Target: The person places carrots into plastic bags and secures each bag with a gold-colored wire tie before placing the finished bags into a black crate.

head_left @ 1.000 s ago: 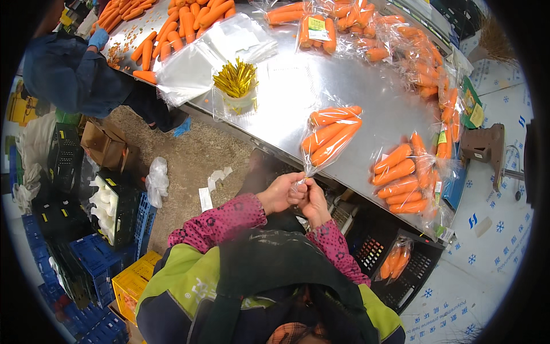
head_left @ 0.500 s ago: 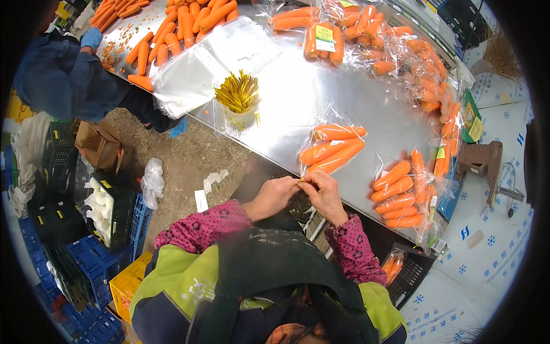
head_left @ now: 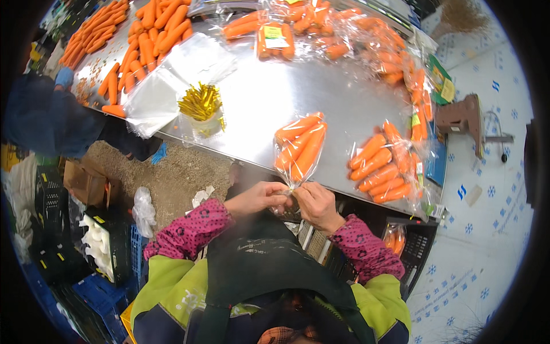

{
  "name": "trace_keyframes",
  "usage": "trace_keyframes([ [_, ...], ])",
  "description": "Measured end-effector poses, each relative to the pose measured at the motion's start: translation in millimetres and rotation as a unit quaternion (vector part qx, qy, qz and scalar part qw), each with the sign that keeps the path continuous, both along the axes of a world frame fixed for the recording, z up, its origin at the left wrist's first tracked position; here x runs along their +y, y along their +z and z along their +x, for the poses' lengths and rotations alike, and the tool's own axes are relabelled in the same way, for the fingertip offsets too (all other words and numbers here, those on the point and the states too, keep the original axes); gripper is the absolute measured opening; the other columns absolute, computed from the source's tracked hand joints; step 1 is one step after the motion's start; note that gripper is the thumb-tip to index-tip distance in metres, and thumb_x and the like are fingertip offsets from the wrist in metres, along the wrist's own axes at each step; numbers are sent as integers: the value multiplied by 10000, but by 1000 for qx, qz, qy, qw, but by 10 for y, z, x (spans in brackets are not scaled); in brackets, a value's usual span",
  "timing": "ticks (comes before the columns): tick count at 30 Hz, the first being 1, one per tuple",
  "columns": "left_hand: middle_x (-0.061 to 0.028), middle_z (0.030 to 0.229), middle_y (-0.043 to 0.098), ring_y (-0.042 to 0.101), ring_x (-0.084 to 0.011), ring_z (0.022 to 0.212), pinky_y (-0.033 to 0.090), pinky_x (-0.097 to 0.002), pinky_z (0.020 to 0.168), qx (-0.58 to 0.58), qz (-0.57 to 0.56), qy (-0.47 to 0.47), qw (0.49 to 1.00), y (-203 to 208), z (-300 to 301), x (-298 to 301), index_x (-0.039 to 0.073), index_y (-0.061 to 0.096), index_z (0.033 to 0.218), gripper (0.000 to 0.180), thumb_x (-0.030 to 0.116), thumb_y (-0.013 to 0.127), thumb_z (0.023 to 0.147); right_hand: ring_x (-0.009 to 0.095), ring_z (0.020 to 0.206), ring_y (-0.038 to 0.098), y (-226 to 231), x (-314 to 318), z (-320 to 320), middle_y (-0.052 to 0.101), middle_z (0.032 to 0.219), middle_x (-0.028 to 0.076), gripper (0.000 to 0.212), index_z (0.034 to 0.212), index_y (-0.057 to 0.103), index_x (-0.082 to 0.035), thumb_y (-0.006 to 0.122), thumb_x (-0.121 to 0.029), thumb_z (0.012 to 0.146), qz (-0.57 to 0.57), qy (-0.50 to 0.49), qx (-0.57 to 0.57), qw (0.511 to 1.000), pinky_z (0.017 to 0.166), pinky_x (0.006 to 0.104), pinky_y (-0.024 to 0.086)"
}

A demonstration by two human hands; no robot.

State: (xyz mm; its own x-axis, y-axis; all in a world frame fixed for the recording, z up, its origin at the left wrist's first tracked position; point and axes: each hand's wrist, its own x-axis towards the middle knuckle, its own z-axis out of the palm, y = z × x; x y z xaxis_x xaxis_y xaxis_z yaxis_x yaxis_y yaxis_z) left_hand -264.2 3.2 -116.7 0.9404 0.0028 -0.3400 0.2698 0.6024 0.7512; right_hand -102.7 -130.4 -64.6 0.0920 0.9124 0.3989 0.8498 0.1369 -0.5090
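Observation:
A clear plastic bag of several carrots (head_left: 299,148) lies at the table's near edge, its gathered neck toward me. My left hand (head_left: 258,196) pinches at this neck with thumb and fingers closed. Close against it, my right hand (head_left: 316,205) grips the neck from the other side. Something small and yellowish, perhaps a tie, shows between the fingertips; the fingers partly hide it. Gold twist ties (head_left: 200,101) stand bunched in a pale tub (head_left: 205,126) left of the bag. To the right lie more bagged carrots (head_left: 375,166).
Flat clear bags (head_left: 153,104) are stacked on the metal table (head_left: 246,94), beside heaped loose carrots (head_left: 157,31). Filled bags (head_left: 326,34) line its far side. A co-worker's blue-gloved hand (head_left: 64,77) is at far left. A brown device (head_left: 463,123) stands off the right edge.
The carrot bag has swung round so that its neck points at me, and both hands now grip that neck. Before, they pinched something small in front of the bag. The view has shifted.

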Motion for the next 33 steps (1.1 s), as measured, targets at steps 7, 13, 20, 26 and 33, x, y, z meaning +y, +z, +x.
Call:
trace_keyframes([
  [7,9,761,588,539,-69,702,445,-216,674,106,151,196,963,-308,446,-711,24,584,829,105,58,682,812,91,586,504,-556,-447,-570,581,760,17,72,917,589,-4,627,-63,899,78,-313,784,530,599,240,476],
  [13,-23,1136,620,535,-160,1074,401,-392,899,50,-162,52,984,112,523,-566,97,589,1123,376,421,499,954,253,747,578,-505,-585,-365,610,808,105,46,868,626,-33,644,-4,838,155,-299,93,937,663,308,440],
  [20,-4,839,612,576,-102,744,457,-282,667,125,-43,42,990,263,822,-642,62,615,893,212,273,624,907,164,852,620,-669,-698,-138,655,955,66,90,976,609,-22,562,-92,943,-8,-247,759,602,796,314,507],
  [26,-36,988,650,633,-127,894,498,-266,773,101,-7,55,993,200,715,-630,37,591,1099,287,144,712,861,170,761,629,-82,-535,453,631,934,94,69,978,541,-38,558,-97,946,-47,-213,820,529,698,296,530],
  [33,-48,978,627,599,-123,887,495,-261,773,26,122,6,992,-55,695,-351,45,559,1120,316,110,717,854,89,643,576,372,-572,1141,620,800,48,85,964,523,-46,573,-114,954,131,-312,602,723,581,239,482],
])
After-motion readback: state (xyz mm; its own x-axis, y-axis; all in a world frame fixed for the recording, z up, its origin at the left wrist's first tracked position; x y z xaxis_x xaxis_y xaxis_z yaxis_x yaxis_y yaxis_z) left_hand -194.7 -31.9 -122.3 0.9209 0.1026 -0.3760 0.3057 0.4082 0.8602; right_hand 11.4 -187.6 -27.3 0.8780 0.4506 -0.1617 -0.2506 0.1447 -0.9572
